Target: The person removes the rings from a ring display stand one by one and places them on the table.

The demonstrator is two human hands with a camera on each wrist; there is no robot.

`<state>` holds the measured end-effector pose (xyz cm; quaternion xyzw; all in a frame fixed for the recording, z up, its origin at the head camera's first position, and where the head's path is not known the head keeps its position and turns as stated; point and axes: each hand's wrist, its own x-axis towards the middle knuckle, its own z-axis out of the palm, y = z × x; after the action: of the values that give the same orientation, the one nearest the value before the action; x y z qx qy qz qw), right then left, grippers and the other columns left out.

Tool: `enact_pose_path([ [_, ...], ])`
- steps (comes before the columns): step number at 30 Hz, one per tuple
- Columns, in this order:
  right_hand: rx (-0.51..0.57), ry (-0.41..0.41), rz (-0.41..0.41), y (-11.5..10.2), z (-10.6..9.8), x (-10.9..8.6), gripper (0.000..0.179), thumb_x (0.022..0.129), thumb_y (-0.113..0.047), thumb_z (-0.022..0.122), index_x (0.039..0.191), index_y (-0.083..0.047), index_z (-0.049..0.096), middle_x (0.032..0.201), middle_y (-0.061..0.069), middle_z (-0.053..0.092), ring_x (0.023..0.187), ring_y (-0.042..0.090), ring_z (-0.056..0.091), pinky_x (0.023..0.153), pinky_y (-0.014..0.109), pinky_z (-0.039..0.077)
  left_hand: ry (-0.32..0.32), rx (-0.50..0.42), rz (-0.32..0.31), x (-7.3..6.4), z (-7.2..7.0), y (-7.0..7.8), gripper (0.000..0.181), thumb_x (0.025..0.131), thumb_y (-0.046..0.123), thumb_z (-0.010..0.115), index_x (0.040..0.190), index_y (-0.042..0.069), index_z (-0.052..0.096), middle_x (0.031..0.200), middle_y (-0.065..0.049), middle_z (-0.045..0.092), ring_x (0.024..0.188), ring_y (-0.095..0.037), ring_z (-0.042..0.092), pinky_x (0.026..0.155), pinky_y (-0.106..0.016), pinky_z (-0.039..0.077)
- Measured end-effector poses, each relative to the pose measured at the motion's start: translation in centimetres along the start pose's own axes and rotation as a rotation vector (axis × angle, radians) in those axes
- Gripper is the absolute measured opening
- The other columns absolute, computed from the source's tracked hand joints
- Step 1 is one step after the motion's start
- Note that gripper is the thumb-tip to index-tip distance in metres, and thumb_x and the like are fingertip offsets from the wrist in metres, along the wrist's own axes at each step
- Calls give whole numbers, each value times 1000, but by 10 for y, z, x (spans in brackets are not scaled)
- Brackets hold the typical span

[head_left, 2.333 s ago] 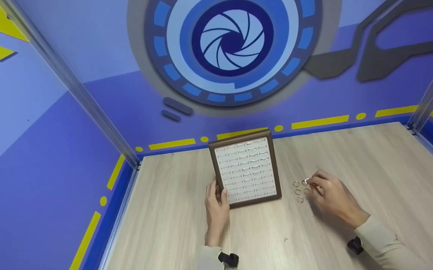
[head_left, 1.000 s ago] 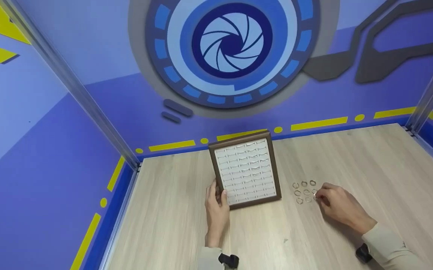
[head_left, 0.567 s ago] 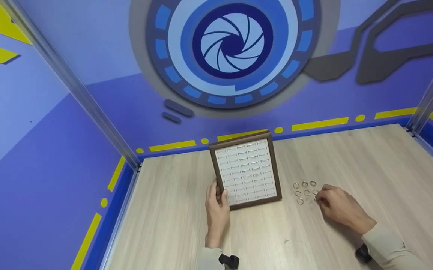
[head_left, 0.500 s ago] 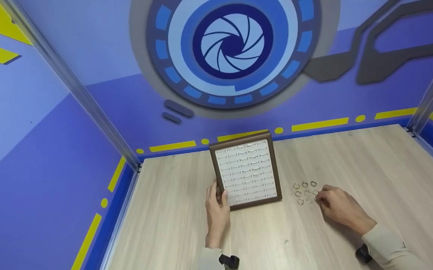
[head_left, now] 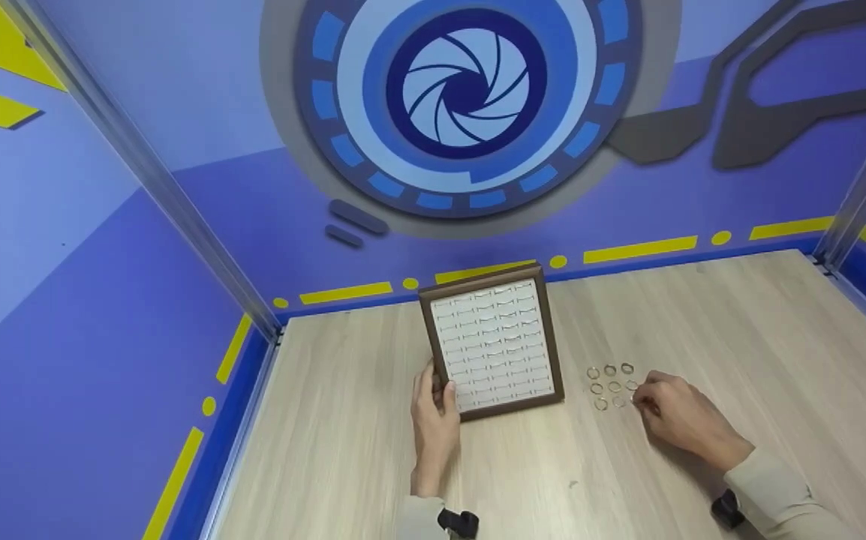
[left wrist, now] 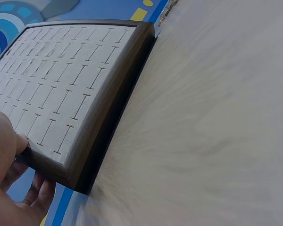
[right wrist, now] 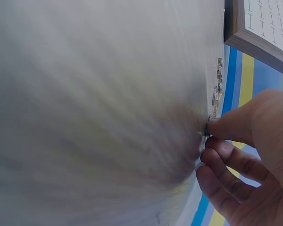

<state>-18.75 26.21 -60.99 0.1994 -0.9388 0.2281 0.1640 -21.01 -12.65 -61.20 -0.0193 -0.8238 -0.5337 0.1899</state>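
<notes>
A ring display board (head_left: 493, 345), a brown frame round a white slotted panel, stands tilted on the table in the head view. My left hand (head_left: 434, 424) grips its lower left edge, thumb on the front and fingers behind. In the left wrist view the thumb presses the panel's border near a corner of the frame. To the board's right lie several finger rings (head_left: 627, 368) in neat rows. At the near right corner of these rows my right hand (head_left: 692, 420) pinches a ring (right wrist: 207, 129) between thumb and forefinger, low against the table; the fingertips mostly hide it.
The light wooden table (head_left: 343, 405) is bounded by a blue patterned back wall (head_left: 238, 225) and side walls. A metal post (head_left: 163, 180) rises at the left corner. A black strap (head_left: 459, 521) sits on the left wrist, another (head_left: 727, 508) on the right.
Since the earliest frame my right hand has moved right and nearer, uncovering more rings in the rows. Over the last second it has stayed almost still. My left hand keeps its grip.
</notes>
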Motion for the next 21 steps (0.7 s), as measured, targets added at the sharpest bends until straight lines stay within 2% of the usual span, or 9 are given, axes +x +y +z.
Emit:
enact_pose_path([
  [7, 25, -7, -18, 1, 2, 3, 16, 82, 8, 79, 84, -8, 80, 78, -6, 61, 68, 1, 50, 57, 24, 50, 5, 6, -17, 0, -4, -1, 55, 108, 8, 60, 160, 3, 44, 134, -9, 61, 115, -18, 62, 99, -37, 57],
  [12, 41, 1, -24, 1, 1, 5, 16, 82, 9, 79, 86, -6, 80, 80, -4, 63, 69, 2, 52, 59, 25, 52, 2, -1, -4, 1, -4, -1, 55, 108, 8, 60, 160, 4, 44, 135, -10, 61, 115, -19, 62, 98, -36, 58],
  [21, 93, -1, 55, -1, -7, 8, 13, 86, 6, 79, 91, -5, 81, 84, -3, 67, 72, 4, 56, 62, 26, 54, -12, -13, -1, 2, -3, 2, 54, 107, 7, 61, 159, 5, 46, 131, -10, 63, 114, -19, 63, 95, -34, 58],
])
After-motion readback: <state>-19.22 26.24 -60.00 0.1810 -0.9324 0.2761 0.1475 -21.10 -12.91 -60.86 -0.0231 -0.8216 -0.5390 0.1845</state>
